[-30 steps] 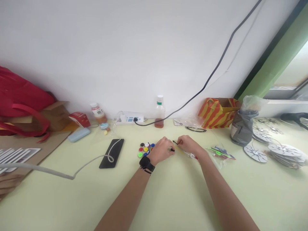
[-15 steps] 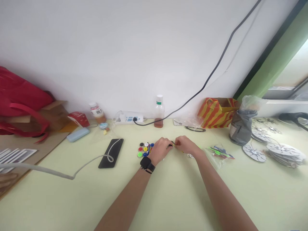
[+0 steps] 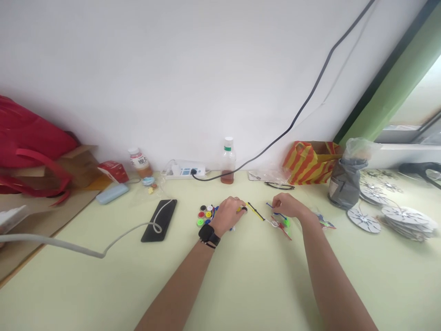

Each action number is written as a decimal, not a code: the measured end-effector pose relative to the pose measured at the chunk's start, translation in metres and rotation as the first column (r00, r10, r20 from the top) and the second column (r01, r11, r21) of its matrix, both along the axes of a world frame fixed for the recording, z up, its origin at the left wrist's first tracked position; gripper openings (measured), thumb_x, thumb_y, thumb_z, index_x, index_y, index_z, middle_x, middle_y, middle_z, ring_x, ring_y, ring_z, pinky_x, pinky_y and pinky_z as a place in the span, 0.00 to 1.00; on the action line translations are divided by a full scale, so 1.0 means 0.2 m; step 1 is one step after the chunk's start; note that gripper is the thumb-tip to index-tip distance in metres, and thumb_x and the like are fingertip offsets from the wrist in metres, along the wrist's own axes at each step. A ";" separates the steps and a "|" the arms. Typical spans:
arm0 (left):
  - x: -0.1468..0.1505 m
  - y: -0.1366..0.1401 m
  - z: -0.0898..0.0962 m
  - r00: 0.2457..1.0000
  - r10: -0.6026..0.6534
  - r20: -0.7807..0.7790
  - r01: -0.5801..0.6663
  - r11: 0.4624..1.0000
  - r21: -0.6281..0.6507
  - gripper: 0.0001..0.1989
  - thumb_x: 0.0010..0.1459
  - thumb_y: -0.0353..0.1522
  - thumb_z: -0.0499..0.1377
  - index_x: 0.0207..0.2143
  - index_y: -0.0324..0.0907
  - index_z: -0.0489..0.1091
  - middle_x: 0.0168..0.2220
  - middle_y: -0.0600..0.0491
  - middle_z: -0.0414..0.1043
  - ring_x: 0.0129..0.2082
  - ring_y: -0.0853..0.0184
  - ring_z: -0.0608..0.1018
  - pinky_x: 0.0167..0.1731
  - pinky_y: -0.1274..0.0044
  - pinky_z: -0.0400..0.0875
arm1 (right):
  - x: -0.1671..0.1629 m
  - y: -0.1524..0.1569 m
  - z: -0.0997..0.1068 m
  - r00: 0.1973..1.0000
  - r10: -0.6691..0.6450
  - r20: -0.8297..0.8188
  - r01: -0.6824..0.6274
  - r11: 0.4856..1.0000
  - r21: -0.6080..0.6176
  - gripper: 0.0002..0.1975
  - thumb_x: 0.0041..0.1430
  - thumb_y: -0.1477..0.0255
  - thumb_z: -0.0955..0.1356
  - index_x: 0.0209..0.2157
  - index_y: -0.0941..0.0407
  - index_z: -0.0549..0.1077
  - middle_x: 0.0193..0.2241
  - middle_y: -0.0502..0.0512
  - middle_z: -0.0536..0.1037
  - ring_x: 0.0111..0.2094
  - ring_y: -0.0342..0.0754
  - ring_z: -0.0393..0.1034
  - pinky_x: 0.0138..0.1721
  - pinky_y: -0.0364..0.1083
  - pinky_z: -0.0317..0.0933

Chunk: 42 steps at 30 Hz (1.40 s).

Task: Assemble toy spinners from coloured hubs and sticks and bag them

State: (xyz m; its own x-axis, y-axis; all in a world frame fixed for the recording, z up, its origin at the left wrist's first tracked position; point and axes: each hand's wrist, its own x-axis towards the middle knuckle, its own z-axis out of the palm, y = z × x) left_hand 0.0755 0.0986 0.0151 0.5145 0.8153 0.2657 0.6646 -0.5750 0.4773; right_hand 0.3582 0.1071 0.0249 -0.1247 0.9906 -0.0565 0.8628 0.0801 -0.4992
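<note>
My left hand [image 3: 226, 214], with a black watch on its wrist, pinches a small black disc [image 3: 244, 209] with a bit of yellow at the fingertips. Just right of it a thin yellow-and-black strip [image 3: 255, 211] lies slanted on the table. The right hand [image 3: 287, 205] is lowered with its fingertips closed on a thin blue strip [image 3: 280, 215]. Below that hand lie a white disc [image 3: 274, 224], a red strip [image 3: 286, 233] and a green piece [image 3: 286, 222]. Coloured discs [image 3: 208, 214] sit grouped left of my left hand, partly hidden by it.
A black phone [image 3: 159, 220] with a grey cable lies to the left. Behind stand a power strip [image 3: 182, 170], a bottle [image 3: 228, 161] and a striped bag [image 3: 306, 162]. Glasses [image 3: 279, 185] lie near the wall. Stacked white discs [image 3: 408, 219] and a grey bag [image 3: 346, 184] are at right.
My right hand has moved right, away from the left hand, leaving the yellow-and-black strip on the table. It is now at the blue strip. My left hand has barely moved.
</note>
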 end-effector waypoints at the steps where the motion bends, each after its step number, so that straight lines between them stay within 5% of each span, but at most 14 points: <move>1: -0.01 0.00 0.01 1.000 0.009 0.009 -0.009 1.000 0.006 0.08 0.63 0.31 0.62 0.44 0.44 0.78 0.44 0.49 0.79 0.47 0.56 0.77 0.48 0.68 0.71 | 0.00 0.00 -0.01 1.000 -0.008 -0.001 0.008 1.000 0.005 0.04 0.47 0.79 0.73 0.24 0.56 0.76 0.29 0.54 0.81 0.30 0.47 0.73 0.32 0.42 0.61; 6: -0.07 0.03 0.08 0.986 0.038 0.164 -0.037 0.999 -0.009 0.09 0.65 0.34 0.59 0.45 0.45 0.77 0.45 0.49 0.79 0.46 0.58 0.78 0.49 0.67 0.72 | -0.04 0.02 0.05 0.997 -0.072 -0.034 0.075 0.993 0.095 0.02 0.58 0.74 0.68 0.32 0.55 0.73 0.34 0.55 0.80 0.32 0.47 0.72 0.33 0.44 0.61; 9: -0.08 0.02 0.14 0.949 0.008 0.315 0.013 0.998 -0.066 0.11 0.65 0.38 0.61 0.47 0.46 0.77 0.47 0.50 0.80 0.43 0.61 0.80 0.45 0.70 0.75 | -0.15 0.01 0.12 0.975 -0.010 -0.222 0.038 0.992 0.122 0.05 0.63 0.68 0.65 0.36 0.54 0.70 0.31 0.53 0.77 0.29 0.46 0.71 0.31 0.44 0.62; 12: -0.06 0.00 0.19 0.897 -0.044 0.441 0.101 0.989 -0.107 0.14 0.63 0.40 0.63 0.50 0.46 0.75 0.49 0.51 0.79 0.45 0.62 0.80 0.44 0.73 0.76 | -0.33 -0.03 0.17 0.807 0.162 -0.569 -0.129 0.987 0.097 0.08 0.63 0.63 0.66 0.36 0.53 0.67 0.27 0.49 0.73 0.27 0.46 0.69 0.30 0.44 0.63; 15: -0.06 -0.02 0.22 0.845 -0.100 0.526 0.194 0.973 -0.127 0.12 0.63 0.38 0.63 0.48 0.44 0.74 0.43 0.50 0.81 0.42 0.63 0.82 0.43 0.74 0.77 | -0.49 -0.08 0.21 0.650 0.179 -0.738 -0.215 0.975 0.047 0.09 0.61 0.63 0.68 0.35 0.53 0.66 0.26 0.47 0.72 0.26 0.44 0.67 0.31 0.44 0.63; 21: -0.11 0.00 0.25 0.824 -0.135 0.550 0.253 0.957 -0.144 0.08 0.62 0.35 0.63 0.40 0.39 0.77 0.37 0.49 0.81 0.36 0.65 0.82 0.41 0.74 0.78 | -0.55 -0.12 0.25 0.539 0.103 -0.836 -0.259 0.965 -0.048 0.08 0.53 0.70 0.69 0.35 0.54 0.68 0.27 0.48 0.73 0.30 0.45 0.69 0.35 0.45 0.63; 24: -0.13 0.00 0.26 0.841 -0.141 0.522 0.252 0.957 -0.147 0.09 0.60 0.34 0.64 0.41 0.39 0.78 0.37 0.49 0.81 0.36 0.65 0.82 0.42 0.74 0.78 | -0.55 -0.12 0.25 0.553 0.119 -0.825 -0.289 0.956 -0.056 0.08 0.51 0.72 0.68 0.36 0.54 0.68 0.27 0.47 0.72 0.30 0.45 0.68 0.35 0.43 0.62; 33: -0.09 -0.03 0.21 0.902 -0.093 0.422 0.198 0.957 -0.212 0.03 0.54 0.30 0.64 0.31 0.39 0.73 0.29 0.53 0.78 0.30 0.67 0.80 0.33 0.78 0.75 | -0.51 -0.07 0.15 0.802 0.160 -0.575 -0.228 0.972 -0.048 0.07 0.55 0.74 0.62 0.36 0.56 0.69 0.30 0.49 0.71 0.31 0.44 0.64 0.32 0.42 0.58; 42: -0.07 -0.02 0.21 0.871 -0.116 0.477 0.196 0.973 -0.122 0.06 0.56 0.27 0.60 0.37 0.41 0.73 0.35 0.53 0.79 0.37 0.65 0.82 0.43 0.74 0.77 | -0.50 -0.12 0.25 0.665 0.142 -0.734 -0.309 0.946 -0.097 0.09 0.54 0.73 0.65 0.39 0.55 0.68 0.26 0.47 0.73 0.27 0.44 0.68 0.35 0.44 0.63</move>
State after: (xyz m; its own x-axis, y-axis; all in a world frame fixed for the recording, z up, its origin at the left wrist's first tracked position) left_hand 0.0619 0.0950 0.0571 0.4882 0.7868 0.3775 0.2516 -0.5411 0.8024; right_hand 0.2582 0.0835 0.0746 -0.4274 0.9030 -0.0431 0.2093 0.0525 -0.9764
